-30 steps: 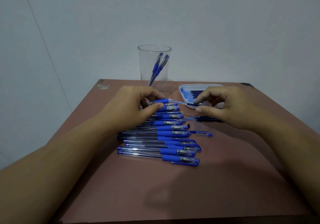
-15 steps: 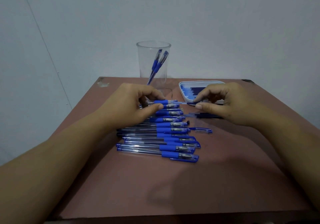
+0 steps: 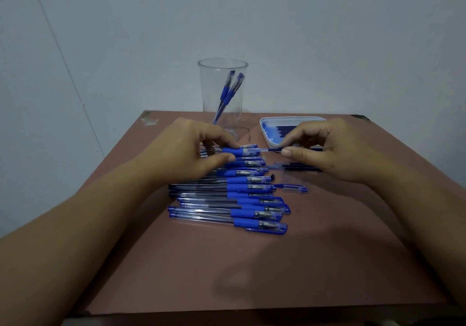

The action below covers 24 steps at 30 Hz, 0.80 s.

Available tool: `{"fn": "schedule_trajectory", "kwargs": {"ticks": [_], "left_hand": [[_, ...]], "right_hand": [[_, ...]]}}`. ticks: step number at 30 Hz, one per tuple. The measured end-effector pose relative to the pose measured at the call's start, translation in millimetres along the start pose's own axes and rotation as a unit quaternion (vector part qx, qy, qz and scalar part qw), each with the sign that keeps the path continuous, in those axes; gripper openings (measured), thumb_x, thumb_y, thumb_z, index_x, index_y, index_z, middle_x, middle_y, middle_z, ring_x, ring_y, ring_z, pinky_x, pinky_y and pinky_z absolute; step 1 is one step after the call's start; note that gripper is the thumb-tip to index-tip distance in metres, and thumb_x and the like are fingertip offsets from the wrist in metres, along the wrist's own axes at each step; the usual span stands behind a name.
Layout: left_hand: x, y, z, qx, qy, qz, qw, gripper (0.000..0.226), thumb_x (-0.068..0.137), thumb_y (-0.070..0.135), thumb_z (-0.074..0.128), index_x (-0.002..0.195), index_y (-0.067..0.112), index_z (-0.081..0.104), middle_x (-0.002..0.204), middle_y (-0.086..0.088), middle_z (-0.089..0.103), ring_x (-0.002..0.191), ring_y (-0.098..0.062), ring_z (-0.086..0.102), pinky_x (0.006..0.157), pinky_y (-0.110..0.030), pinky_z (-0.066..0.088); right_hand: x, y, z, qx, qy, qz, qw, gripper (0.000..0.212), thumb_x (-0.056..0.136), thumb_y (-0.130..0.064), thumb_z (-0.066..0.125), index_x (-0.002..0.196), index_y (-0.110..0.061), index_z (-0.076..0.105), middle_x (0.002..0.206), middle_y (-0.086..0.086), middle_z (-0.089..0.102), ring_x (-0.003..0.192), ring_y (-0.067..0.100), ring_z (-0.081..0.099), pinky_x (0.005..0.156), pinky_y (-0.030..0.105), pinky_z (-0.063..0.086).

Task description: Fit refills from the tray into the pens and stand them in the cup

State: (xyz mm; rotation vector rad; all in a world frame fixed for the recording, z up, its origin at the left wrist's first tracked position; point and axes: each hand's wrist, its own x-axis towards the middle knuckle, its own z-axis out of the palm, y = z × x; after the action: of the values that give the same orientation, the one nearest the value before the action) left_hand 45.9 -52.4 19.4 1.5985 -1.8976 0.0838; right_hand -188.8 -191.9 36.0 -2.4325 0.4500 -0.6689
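- Left hand [image 3: 194, 149] pinches a clear-barrelled pen [image 3: 242, 151] by its blue rubber grip, above the pen pile [image 3: 227, 194].
- Right hand [image 3: 325, 149] pinches a thin dark refill [image 3: 273, 149], its end at the pen's tip.
- White tray [image 3: 267, 134] behind; clear round cup [image 3: 223, 93] holds two pens.

Work surface: reddish-brown table [image 3: 252, 262], matte top, set against a pale grey-blue wall [image 3: 327, 35] that fills the upper half of the view. The table's far-left corner carries a pale worn patch [image 3: 149, 121], possibly chipped finish, though the view is too soft to say; the far-right corner shows a small dark nick [image 3: 360, 117]. A thin straight line [image 3: 63, 56] runs slantwise down the wall at left, with a couple of tiny dark specks beside it low down.
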Motion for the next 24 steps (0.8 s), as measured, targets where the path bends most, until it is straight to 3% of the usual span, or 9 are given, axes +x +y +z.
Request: {"fn": "schedule_trajectory", "kwargs": {"ticks": [6,8,13,17,20,24], "left_hand": [[0,-1,2,-0.037,0.021,-0.014,0.999,0.020,0.084,0.024,0.074,0.104,0.026,0.073,0.083,0.032,0.062,0.080,0.002,0.063,0.060,-0.005,0.043],[0,-2,2,-0.043,0.025,-0.021,0.999,0.019,0.084,0.024,0.074,0.103,0.026,0.072,0.083,0.032,0.062,0.080,0.002,0.063,0.061,-0.006,0.044],[0,-4,4,-0.056,0.032,-0.024,0.998,0.018,0.084,0.024,0.075,0.101,0.025,0.073,0.083,0.041,0.062,0.078,0.000,0.063,0.059,-0.005,0.042],[0,-3,6,-0.067,0.029,-0.023,0.997,0.017,0.083,0.024,0.075,0.100,0.025,0.073,0.081,0.038,0.064,0.075,0.000,0.063,0.058,-0.005,0.042],[0,-2,6,-0.081,0.029,-0.024,0.996,0.016,0.083,0.020,0.075,0.099,0.023,0.073,0.080,0.041,0.062,0.070,0.003,0.061,0.057,-0.004,0.040],[0,0,5,-0.126,0.025,-0.028,0.991,0.014,0.084,0.016,0.074,0.098,0.017,0.073,0.074,0.031,0.065,0.064,0.003,0.059,0.056,-0.006,0.040]], "right_hand": [[-1,-2,-1,0.001,0.013,0.000,1.000,0.009,0.083,-0.019,0.072,0.085,-0.027,0.072,0.080,-0.001,0.071,0.076,0.015,0.064,0.071,0.018,0.051],[-2,-6,-3,0.006,0.026,-0.001,1.000,0.010,0.083,-0.015,0.072,0.084,-0.025,0.071,0.082,0.001,0.071,0.076,0.014,0.063,0.069,0.012,0.049],[-3,-12,-4,-0.016,0.029,0.006,0.999,0.009,0.083,-0.014,0.072,0.085,-0.023,0.071,0.082,-0.001,0.070,0.074,0.004,0.061,0.066,0.004,0.043],[-2,-7,-1,-0.012,0.020,0.001,1.000,0.010,0.083,-0.015,0.072,0.086,-0.025,0.071,0.082,0.000,0.071,0.077,0.012,0.063,0.073,0.014,0.050],[-2,-5,-1,0.000,0.020,0.002,1.000,0.009,0.083,-0.016,0.071,0.086,-0.024,0.071,0.083,0.001,0.071,0.078,0.013,0.063,0.070,0.010,0.048],[-1,-5,-1,0.013,0.016,-0.004,1.000,0.005,0.082,-0.019,0.071,0.087,-0.021,0.072,0.083,0.005,0.071,0.074,0.014,0.062,0.067,0.011,0.047]]}}
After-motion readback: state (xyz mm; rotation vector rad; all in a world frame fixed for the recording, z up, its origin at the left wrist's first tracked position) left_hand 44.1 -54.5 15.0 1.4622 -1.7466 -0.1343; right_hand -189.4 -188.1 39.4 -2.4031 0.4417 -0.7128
